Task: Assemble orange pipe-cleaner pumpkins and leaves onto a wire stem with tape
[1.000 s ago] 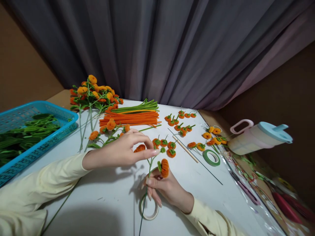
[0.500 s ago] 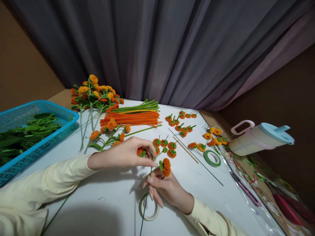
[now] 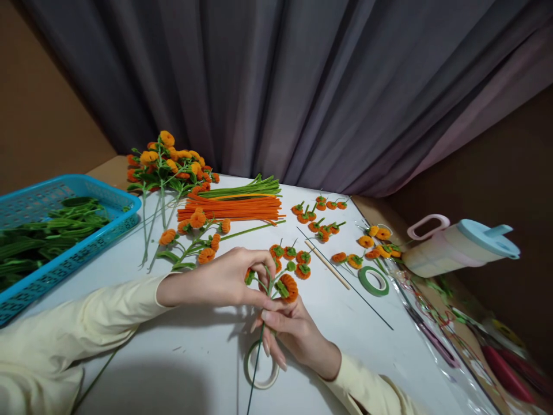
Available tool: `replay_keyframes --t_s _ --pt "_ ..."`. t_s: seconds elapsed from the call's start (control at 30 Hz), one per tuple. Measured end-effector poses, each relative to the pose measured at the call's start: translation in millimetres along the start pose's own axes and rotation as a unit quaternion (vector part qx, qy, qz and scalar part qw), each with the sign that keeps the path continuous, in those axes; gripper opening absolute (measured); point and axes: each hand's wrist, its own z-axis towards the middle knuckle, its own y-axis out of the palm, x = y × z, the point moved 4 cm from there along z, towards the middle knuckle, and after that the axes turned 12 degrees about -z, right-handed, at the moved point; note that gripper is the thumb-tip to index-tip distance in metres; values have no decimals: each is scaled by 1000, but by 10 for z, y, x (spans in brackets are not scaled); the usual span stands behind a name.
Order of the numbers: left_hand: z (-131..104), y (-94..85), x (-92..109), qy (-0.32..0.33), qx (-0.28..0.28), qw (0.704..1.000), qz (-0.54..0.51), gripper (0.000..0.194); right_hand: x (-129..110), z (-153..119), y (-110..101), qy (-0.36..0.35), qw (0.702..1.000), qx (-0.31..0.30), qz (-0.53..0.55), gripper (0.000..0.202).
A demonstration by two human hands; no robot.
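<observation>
White desk [image 3: 190, 369] before a grey curtain [image 3: 224, 86]: your two hands at a green stem [image 3: 256, 369].
Your left hand [image 3: 231, 279] pinches the stem's upper part between its fingers; your right hand [image 3: 305, 337] pinches it just below, beside an orange flower [image 3: 288, 288]. Lower down, the stem crosses above a tape roll [image 3: 261, 385]; a blue basket [image 3: 114, 214] of leaves [image 3: 71, 222] lies well to your left.

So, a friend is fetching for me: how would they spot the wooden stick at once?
Find the blue-lidded cup at right. Left of it, on the white table, lies a green tape roll. Farther left is the wooden stick, paler, thicker and shorter than the dark wire alongside.
</observation>
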Motion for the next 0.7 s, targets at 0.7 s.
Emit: replay_keyframes --t_s 0.7 --pt "6 3 9 6 -18 1000 -23 24 -73 0 -77 -8 991 -17 -136 32"
